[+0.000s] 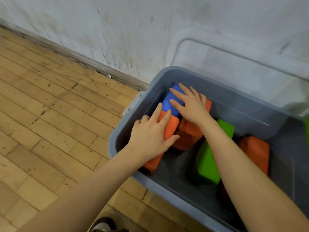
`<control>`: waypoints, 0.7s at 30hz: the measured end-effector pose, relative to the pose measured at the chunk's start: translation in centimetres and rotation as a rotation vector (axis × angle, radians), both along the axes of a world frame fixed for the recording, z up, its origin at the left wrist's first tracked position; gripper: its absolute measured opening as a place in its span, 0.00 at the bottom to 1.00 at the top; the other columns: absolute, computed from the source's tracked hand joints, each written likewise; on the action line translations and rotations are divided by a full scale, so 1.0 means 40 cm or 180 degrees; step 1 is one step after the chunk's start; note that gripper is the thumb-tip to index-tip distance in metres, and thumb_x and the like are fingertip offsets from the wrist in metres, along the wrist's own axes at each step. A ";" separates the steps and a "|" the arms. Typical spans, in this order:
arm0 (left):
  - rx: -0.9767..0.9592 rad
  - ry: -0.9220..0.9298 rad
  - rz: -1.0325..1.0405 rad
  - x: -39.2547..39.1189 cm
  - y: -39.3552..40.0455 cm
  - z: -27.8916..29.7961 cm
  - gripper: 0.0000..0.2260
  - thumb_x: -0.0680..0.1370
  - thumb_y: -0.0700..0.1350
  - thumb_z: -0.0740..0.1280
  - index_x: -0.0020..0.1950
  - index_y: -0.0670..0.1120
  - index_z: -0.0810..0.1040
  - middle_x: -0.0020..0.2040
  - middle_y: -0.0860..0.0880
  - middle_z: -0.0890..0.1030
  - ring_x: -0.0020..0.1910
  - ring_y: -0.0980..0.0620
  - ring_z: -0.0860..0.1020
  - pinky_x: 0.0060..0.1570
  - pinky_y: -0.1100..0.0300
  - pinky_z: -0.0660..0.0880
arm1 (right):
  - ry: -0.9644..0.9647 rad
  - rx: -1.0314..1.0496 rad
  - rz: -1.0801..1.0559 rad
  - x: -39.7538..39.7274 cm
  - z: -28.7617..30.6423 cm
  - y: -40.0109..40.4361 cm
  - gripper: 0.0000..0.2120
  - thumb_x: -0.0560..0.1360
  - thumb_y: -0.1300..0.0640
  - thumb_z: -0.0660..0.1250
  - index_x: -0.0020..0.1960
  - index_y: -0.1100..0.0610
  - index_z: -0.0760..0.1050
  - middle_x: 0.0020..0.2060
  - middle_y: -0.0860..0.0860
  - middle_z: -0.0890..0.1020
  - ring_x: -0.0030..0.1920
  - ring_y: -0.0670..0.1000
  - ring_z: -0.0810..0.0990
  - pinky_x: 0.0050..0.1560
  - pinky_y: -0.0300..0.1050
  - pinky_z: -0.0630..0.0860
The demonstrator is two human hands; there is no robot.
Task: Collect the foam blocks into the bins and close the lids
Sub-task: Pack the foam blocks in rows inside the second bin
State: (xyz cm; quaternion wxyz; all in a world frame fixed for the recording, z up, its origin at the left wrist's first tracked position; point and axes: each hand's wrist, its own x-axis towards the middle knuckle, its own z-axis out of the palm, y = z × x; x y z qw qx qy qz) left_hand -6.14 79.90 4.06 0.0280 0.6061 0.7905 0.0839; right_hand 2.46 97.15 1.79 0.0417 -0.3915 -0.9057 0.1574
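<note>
Left hand (150, 136), fingers spread flat, presses an orange block (170, 127) inside the grey bin (120, 131); right hand (189, 104), likewise flat, covers the blue block (168, 103). Seating both level, below the rim, should let the lid (234, 64), leaning behind, close.

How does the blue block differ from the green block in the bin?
The blue block lies in the bin's far left corner; the green block lies nearer the middle. The right hand rests flat on the blue block, with the left hand's fingertips near its edge; no hand touches the green block, though the right forearm passes over it. The blue block is mostly covered, the green block shows more. Both are foam blocks inside the grey bin.
</note>
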 end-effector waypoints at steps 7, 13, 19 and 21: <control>0.0258 0.0189 -0.0011 -0.004 0.007 -0.004 0.30 0.69 0.60 0.55 0.64 0.46 0.76 0.64 0.40 0.75 0.34 0.37 0.77 0.35 0.50 0.76 | -0.0378 0.0199 0.0029 -0.012 -0.035 0.021 0.24 0.79 0.38 0.49 0.74 0.37 0.53 0.77 0.44 0.50 0.76 0.50 0.48 0.73 0.54 0.43; -0.0354 0.0325 0.0176 -0.016 0.051 -0.066 0.30 0.73 0.60 0.54 0.70 0.45 0.70 0.69 0.40 0.70 0.52 0.36 0.78 0.49 0.45 0.75 | -0.0266 0.0425 -0.0040 0.017 -0.054 0.010 0.24 0.79 0.38 0.49 0.74 0.37 0.54 0.76 0.44 0.52 0.76 0.50 0.49 0.73 0.51 0.43; -0.0214 0.0444 -0.0029 -0.008 0.051 -0.108 0.30 0.77 0.58 0.54 0.72 0.41 0.65 0.72 0.39 0.66 0.69 0.41 0.67 0.67 0.46 0.58 | 0.0800 0.0125 -0.0266 -0.003 -0.065 0.012 0.22 0.80 0.47 0.56 0.74 0.45 0.61 0.74 0.46 0.63 0.74 0.46 0.58 0.73 0.46 0.46; -0.0277 0.0431 -0.0066 -0.015 0.049 -0.110 0.30 0.77 0.58 0.52 0.73 0.41 0.65 0.72 0.39 0.65 0.70 0.40 0.67 0.67 0.45 0.56 | 0.1286 -0.0136 -0.0347 -0.011 -0.063 0.016 0.20 0.80 0.51 0.57 0.71 0.48 0.66 0.71 0.47 0.68 0.72 0.45 0.62 0.73 0.44 0.47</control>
